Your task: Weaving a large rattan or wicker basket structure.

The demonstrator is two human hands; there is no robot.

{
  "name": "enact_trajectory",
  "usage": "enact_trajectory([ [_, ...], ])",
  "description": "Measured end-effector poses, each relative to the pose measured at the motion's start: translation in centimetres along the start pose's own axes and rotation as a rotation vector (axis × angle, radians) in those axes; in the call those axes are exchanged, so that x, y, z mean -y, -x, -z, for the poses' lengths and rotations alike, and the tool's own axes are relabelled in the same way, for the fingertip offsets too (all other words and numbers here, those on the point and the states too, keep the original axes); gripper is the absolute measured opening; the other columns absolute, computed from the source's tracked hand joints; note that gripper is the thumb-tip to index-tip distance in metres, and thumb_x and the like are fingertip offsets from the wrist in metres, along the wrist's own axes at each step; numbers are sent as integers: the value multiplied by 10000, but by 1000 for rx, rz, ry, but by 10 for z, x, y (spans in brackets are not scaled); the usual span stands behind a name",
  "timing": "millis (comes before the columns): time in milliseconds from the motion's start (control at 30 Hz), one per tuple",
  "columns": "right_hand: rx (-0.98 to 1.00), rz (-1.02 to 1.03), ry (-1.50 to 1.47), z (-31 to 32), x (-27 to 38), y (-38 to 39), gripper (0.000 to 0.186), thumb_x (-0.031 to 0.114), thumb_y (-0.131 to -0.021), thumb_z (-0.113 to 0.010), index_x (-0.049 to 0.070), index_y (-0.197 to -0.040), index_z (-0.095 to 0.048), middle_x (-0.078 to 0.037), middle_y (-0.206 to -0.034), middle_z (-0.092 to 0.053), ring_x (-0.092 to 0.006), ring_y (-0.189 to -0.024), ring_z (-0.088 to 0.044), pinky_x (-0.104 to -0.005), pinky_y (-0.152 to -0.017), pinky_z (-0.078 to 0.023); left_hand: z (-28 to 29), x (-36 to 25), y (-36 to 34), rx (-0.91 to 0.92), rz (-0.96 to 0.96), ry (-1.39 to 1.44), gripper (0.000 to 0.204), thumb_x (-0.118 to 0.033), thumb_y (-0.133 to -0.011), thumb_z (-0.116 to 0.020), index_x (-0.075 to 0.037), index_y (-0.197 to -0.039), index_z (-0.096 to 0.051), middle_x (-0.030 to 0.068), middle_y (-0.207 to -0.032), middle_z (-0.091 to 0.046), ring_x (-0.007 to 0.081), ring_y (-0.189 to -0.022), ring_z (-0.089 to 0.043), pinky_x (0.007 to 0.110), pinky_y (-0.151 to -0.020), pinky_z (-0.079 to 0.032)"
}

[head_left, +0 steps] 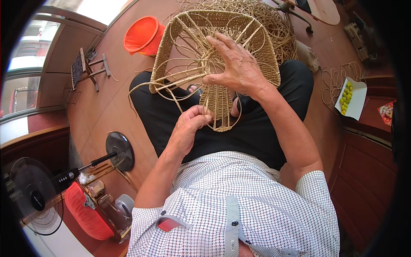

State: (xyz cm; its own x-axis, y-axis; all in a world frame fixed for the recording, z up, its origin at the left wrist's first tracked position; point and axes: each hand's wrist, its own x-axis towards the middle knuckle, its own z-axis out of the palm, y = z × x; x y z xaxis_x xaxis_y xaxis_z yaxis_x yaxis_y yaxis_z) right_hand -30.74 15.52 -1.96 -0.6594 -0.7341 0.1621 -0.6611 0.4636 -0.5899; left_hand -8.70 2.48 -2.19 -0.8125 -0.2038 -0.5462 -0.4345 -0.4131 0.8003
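Across my lap stands a tan basket woven of twisted straw cord (270, 64), with cords meeting in a bundle at its middle. From that bundle a narrow woven strip (221, 107) runs toward me, with a thin cord looping round its near end. My left hand (190, 128) is closed in a pinch on a cord at the left edge of the strip. My right hand (239, 66) spreads over the middle of the basket, its thumb beside the bundle and its fingers apart among the cords. Its palm side is hidden.
A heap of loose straw cord (284, 36) lies behind the basket. An orange bucket (143, 36) stands at the far left, near a small wooden stool (87, 68). At left is a standing fan (38, 199); at right, a white box (356, 100) of yellow-green fruit.
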Motion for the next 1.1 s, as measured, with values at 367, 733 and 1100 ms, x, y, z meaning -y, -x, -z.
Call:
enact_trajectory([
  [367, -27, 26, 2, 5, -4, 0, 1129, 549, -822, -953, 201, -1764, -438, -148, -1819, -413, -433, -1617, -485, -569, -1339, -427, -47, -32, 14, -420, -874, -1523, 177, -167, -1036, -781, -66, -931, -681, 131, -892, -658, 352, -891, -693, 478, -792, -560],
  [733, 73, 119, -96, 22, -15, 1, 910, 368, -948, -892, 189, -1738, -476, -166, -1791, -445, -434, -1563, -553, -535, -1281, -495, -138, 23, -39, 7, -718, -1126, 80, -118, -1054, -693, -43, -1036, -671, 190, -776, -740, 392, -723, -777, 505, -660, -605],
  [1100, -192, 656, 520, 30, -14, -47, 752, 179, -886, -846, 211, -1603, -623, -85, -1510, -632, -299, -1332, -619, -499, -1207, -461, -134, 22, -18, 148, -651, -1248, 156, -175, -1099, -651, -38, -1025, -656, 188, -737, -756, 365, -663, -780, 482, -587, -586],
])
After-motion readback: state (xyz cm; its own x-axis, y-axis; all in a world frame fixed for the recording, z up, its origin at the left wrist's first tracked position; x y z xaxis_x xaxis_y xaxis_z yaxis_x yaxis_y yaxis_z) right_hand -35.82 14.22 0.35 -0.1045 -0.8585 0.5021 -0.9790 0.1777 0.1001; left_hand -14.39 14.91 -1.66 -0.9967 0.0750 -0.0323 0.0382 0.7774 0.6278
